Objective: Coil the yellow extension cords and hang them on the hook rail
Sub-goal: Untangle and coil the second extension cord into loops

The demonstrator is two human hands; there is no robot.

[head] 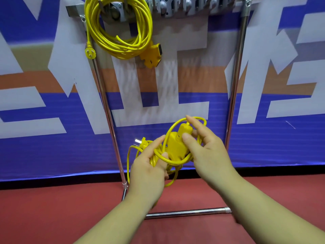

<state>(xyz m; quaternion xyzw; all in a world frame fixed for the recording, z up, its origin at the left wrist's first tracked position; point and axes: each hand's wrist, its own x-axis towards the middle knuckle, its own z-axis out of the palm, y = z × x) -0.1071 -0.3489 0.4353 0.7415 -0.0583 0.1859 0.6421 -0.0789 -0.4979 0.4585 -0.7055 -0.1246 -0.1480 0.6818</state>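
Nearest, the left hand has its grip wrapped around a loose bundle of glossy yellow extension cord, loops trailing below and the yellow pronged plug poking out past the fingers. The right hand pinches the cord's boxy yellow plastic socket block between thumb and fingers, with 1 loop arched over it. This cord looks only partly gathered and untidy. Beyond, above the red floor, stands a chrome tube rack, and at its top the grey metal hook rail carries 1 coiled yellow extension cord. So roughly 1 cord appears done; this 1 needs tidying and hanging.
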